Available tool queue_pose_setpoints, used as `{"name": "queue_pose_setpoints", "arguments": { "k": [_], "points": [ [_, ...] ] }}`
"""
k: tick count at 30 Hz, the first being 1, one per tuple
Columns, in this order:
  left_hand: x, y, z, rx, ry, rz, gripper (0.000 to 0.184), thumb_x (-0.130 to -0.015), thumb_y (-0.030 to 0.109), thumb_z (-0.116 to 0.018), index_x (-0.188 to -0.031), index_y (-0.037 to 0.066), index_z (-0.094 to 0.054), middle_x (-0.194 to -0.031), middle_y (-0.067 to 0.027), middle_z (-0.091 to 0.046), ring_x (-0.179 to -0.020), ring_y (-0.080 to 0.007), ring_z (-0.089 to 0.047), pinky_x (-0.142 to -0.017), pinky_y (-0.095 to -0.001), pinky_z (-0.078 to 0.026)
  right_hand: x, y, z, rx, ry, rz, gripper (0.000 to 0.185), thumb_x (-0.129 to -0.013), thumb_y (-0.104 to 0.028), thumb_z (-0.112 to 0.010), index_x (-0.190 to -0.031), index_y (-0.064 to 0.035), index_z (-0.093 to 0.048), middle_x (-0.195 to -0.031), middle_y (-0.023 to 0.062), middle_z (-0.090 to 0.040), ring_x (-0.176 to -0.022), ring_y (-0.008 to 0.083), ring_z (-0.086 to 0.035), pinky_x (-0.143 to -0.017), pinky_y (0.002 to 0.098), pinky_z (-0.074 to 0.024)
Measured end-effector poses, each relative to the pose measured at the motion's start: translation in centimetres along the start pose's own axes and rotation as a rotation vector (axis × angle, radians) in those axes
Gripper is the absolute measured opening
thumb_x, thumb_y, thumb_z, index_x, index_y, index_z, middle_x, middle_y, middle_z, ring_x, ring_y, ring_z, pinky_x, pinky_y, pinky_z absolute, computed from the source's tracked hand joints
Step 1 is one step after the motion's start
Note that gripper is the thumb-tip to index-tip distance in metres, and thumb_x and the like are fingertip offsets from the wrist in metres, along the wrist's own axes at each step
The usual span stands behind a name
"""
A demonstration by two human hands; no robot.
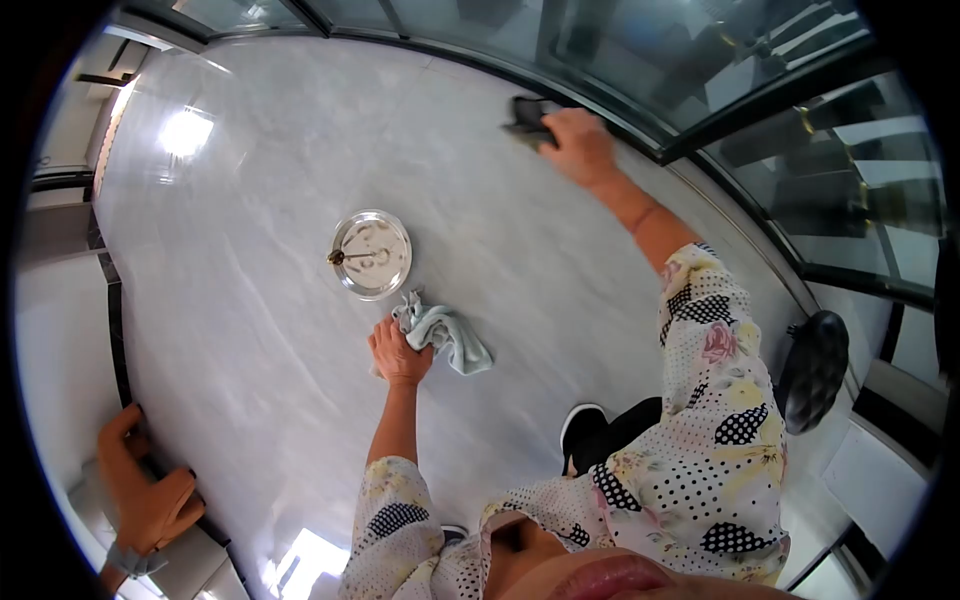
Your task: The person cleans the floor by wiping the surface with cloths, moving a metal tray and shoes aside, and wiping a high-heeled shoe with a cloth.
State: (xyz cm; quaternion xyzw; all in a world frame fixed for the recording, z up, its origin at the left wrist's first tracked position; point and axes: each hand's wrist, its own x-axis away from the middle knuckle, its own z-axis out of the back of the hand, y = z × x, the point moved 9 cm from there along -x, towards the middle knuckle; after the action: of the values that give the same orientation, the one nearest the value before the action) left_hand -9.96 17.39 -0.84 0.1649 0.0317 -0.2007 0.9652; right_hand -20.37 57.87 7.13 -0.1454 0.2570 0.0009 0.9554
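Note:
My left hand [400, 352] is closed on a crumpled pale grey-green cloth [448, 334] that trails to the right over the grey marbled floor [260, 380]. Just above it lies a round, shiny metal dish [373, 283], with a thin stick-like piece with a dark gold knob [337, 258] across its left rim. Far up and right, my right hand [582, 145] grips a dark, flat item [526, 116] near the base of the glass front. Motion blurs that item, and I cannot make out its kind.
Dark-framed glass panels [600, 50] line the top and right. A black tufted round seat [815, 370] stands at the right, near my shoe [580, 432]. At lower left is a brown hand-like shape [150, 500] with a grey band. White furniture [65, 340] borders the left.

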Motion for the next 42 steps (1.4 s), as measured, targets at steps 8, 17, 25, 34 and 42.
{"name": "queue_pose_setpoints", "arguments": {
  "k": [8, 17, 25, 34, 42],
  "points": [
    [0.0, 0.0, 0.4, 0.002, 0.005, 0.008, 0.056, -0.055, 0.021, -0.071, -0.107, 0.009, -0.052, -0.111, -0.013, -0.054, -0.098, -0.0347, -0.05, -0.086, -0.0447, -0.038, -5.7, -7.5, -12.9, -0.005, -0.1, 0.11, 0.048, -0.076, -0.026, -0.067, -0.122, -0.0234, -0.058, -0.119, 0.0019, -0.057, -0.115, 0.0214, -0.05, -0.092, 0.0452, -0.0361],
    [0.0, -0.2, -0.6, 0.016, -0.013, -0.019, 0.057, -0.057, 0.022, -0.071, -0.109, 0.01, -0.05, -0.111, -0.0119, -0.055, -0.1, -0.0337, -0.05, -0.086, -0.0443, -0.038, 22.7, -13.6, -0.2, -0.372, -0.621, 0.614, 0.056, -0.066, -0.022, -0.073, -0.12, -0.0159, -0.057, -0.132, 0.0051, -0.051, -0.129, 0.0227, -0.042, -0.103, 0.0487, -0.0314],
    [0.5, -0.8, -0.8, 0.009, 0.039, -0.021, 0.054, -0.059, 0.023, -0.067, -0.107, 0.003, -0.051, -0.11, -0.0163, -0.056, -0.103, -0.0364, -0.051, -0.09, -0.0455, -0.038, 43.4, -1.4, 14.6, -0.524, -1.162, -0.225, 0.039, -0.065, -0.002, -0.063, -0.102, -0.0135, -0.068, -0.101, 0.0065, -0.066, -0.097, 0.0268, -0.058, -0.085, 0.0417, -0.0439],
    [0.7, -1.0, -0.8, -0.03, 0.071, -0.03, 0.057, -0.061, 0.025, -0.065, -0.11, 0.001, -0.049, -0.113, -0.0188, -0.055, -0.106, -0.0394, -0.05, -0.093, -0.0481, -0.037, 6.2, -1.0, 1.8, -0.081, -0.153, 0.12, 0.041, -0.078, -0.012, -0.061, -0.118, -0.02, -0.061, -0.112, 0.0013, -0.063, -0.095, 0.0235, -0.057, -0.084, 0.0398, -0.0448],
    [1.1, -1.4, -1.1, 0.017, 0.072, -0.029, 0.06, -0.06, 0.026, -0.065, -0.111, 0.001, -0.046, -0.113, -0.0193, -0.054, -0.105, -0.0415, -0.049, -0.092, -0.05, -0.037, 7.1, 1.9, -3.6, 0.358, -0.17, 0.112, 0.044, -0.082, -0.038, -0.061, -0.125, -0.0271, -0.056, -0.133, 0.0033, -0.05, -0.126, 0.0233, -0.043, -0.097, 0.0529, -0.0341]
  ]
}}
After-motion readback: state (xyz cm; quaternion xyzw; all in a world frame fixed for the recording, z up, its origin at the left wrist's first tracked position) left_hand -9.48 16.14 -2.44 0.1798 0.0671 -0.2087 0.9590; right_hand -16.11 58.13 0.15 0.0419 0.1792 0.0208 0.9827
